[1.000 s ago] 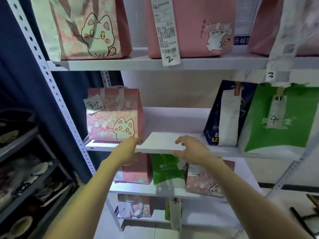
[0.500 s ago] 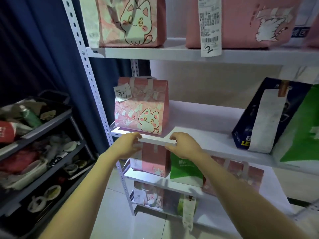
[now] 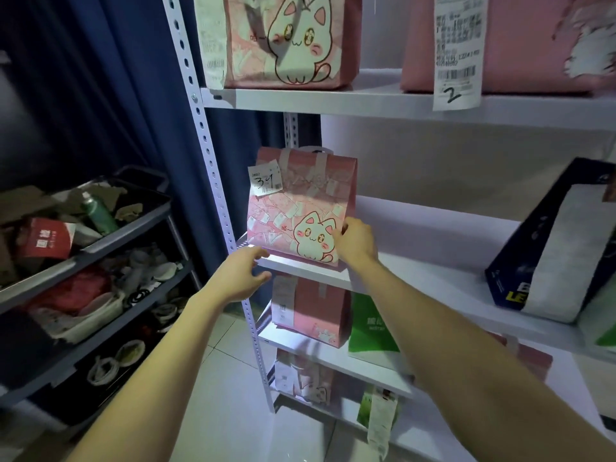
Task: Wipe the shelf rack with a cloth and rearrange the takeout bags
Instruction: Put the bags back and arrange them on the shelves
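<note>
A pink cat-print takeout bag (image 3: pixel 293 208) with a slip marked 34 stands at the left end of the middle shelf (image 3: pixel 416 228) of the white rack. My right hand (image 3: pixel 355 240) holds the bag's lower right edge, fingers curled round it. My left hand (image 3: pixel 241 271) hovers just below the bag's lower left corner at the shelf's front lip, fingers loosely bent, holding nothing. A dark blue bag (image 3: pixel 560 248) leans at the right of the same shelf. No cloth is in view.
Two pink bags (image 3: pixel 283 41) (image 3: pixel 533 41) sit on the top shelf, one with a receipt marked 2. Lower shelves hold pink (image 3: pixel 310 311) and green bags (image 3: pixel 370 328). A dark cart (image 3: pixel 126 235) full of clutter stands at the left, before a blue curtain.
The view has swung left and closer. Both hands left the shelf's front edge; the right rose to take the pink bag's lower right edge, the left shifted under its left corner.
</note>
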Demonstrator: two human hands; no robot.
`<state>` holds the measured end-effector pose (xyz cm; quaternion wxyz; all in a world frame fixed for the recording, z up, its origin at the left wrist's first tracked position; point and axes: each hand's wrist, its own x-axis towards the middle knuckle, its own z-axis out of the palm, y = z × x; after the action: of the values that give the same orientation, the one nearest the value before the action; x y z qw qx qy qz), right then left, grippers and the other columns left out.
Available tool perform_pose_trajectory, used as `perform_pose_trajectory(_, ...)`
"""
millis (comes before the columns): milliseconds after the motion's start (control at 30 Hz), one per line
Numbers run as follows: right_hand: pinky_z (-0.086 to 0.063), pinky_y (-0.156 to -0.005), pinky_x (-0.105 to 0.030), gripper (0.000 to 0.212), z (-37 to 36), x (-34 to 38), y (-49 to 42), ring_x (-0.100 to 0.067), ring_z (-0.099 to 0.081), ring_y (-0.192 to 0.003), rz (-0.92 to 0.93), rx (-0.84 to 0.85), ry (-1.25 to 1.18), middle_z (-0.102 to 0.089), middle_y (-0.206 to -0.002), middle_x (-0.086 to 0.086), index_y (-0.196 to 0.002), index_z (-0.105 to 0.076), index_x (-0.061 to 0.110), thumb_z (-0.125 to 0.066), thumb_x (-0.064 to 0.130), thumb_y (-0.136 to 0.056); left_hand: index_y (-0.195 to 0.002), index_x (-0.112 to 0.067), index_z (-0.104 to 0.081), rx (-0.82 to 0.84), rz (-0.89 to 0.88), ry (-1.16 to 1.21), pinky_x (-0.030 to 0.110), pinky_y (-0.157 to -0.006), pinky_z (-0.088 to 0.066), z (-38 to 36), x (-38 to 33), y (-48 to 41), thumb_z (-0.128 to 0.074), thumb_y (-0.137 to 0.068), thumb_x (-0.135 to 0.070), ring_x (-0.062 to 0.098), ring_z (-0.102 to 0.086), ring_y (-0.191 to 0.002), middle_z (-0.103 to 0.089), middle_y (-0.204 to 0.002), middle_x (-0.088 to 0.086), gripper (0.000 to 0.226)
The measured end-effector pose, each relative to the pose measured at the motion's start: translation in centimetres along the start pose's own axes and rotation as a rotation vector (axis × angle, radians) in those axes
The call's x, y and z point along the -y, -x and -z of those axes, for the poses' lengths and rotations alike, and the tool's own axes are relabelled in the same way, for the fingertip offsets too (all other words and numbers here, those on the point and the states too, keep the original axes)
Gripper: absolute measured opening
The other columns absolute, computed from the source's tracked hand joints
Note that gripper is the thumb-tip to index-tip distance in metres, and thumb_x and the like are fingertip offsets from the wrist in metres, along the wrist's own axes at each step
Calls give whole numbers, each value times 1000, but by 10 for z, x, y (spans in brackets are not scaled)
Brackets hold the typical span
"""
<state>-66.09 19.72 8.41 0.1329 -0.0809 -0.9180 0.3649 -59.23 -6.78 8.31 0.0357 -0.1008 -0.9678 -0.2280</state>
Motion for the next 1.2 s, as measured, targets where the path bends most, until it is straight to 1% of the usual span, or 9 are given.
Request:
perform_pose_trajectory(167, -64, -70, -43, 9, 12, -28, 17, -21, -72, -86, -3, -86, -7, -76, -100, 3, -100, -64, 21, -61, 30, -101, -162, -27, -34, -136, 54, 132, 52, -116, -49, -11, 3, -17, -77, -97, -43, 27, -53, -142, -46, -162, 7, 79)
perform_pose_trajectory(233, -64, -69, -41, 9, 24, -45, 31, -18, -71, -83, -17, -131, -32, -73, -94, 7, -98, -63, 23, -60, 31, -101, -163, -31, -25, -168, 53, 260, 54, -119, -46, -19, -6, -26, -81, -94, -37, 24, -50, -146, -47, -162, 1, 90)
perform_pose_trajectory(333, -58, -65, -35, 11, 44, -72, 50, -16, -69, -79, -58, -219, -27, -71, -89, 8, -97, -61, 23, -59, 32, -103, -160, -27, -28, -83, 3, 388, 50, -107, -56, -35, -31, -37, -84, -93, -29, 25, -66, -127, -63, -140, -7, 87)
perform_pose_trajectory(467, -39, -52, -22, 11, 75, -101, 68, -10, -64, -71, -121, -283, -69, -69, -87, 4, -103, -54, 21, -57, 31, -106, -146, -23, -37, -38, -68, 388, 41, -90, -59, -64, -69, -53, -84, -93, -30, 25, -71, -112, -70, -133, -4, 71)
perform_pose_trajectory(600, -42, -55, -19, 27, 98, -128, 78, -10, -64, -77, -134, -254, -78, -73, -104, 2, -123, -49, 18, -61, 31, -103, -152, -27, -29, -42, -138, 394, 43, -91, -58, -84, -97, -66, -79, -95, -26, 27, -69, -115, -67, -137, -6, 76)
perform_pose_trajectory(700, -49, -72, -25, 46, 99, -129, 78, -16, -66, -92, -105, -235, -82, -72, -120, 3, -134, -44, 18, -69, 36, -99, -156, -30, -24, -74, -145, 406, 45, -92, -60, -91, -101, -71, -77, -97, -24, 25, -69, -115, -68, -142, -3, 80)
perform_pose_trajectory(767, -50, -74, -25, 51, 90, -122, 72, -21, -70, -104, -95, -218, -104, -71, -128, 0, -135, -42, 18, -71, 36, -97, -157, -30, -24, -112, -126, 432, 41, -92, -58, -90, -95, -73, -77, -96, -21, 18, -67, -113, -66, -142, -5, 81)
perform_pose_trajectory(933, -52, -79, -28, 50, 47, -86, 53, -26, -70, -114, -11, -116, -112, -67, -135, -4, -135, -42, 16, -72, 31, -98, -156, -40, -31, -292, 7, 429, 52, -103, -58, -76, -49, -78, -78, -86, -18, 18, -60, -130, -59, -146, -4, 87)
perform_pose_trajectory(1200, -59, -80, -38, 44, 10, -50, 38, -31, -70, -110, 12, -54, -47, -65, -133, -9, -130, -41, 14, -69, 27, -99, -163, -43, -20, -206, 117, 378, 53, -98, -60, -52, -6, -77, -79, -87, -12, 22, -68, -121, -66, -144, -9, 101)
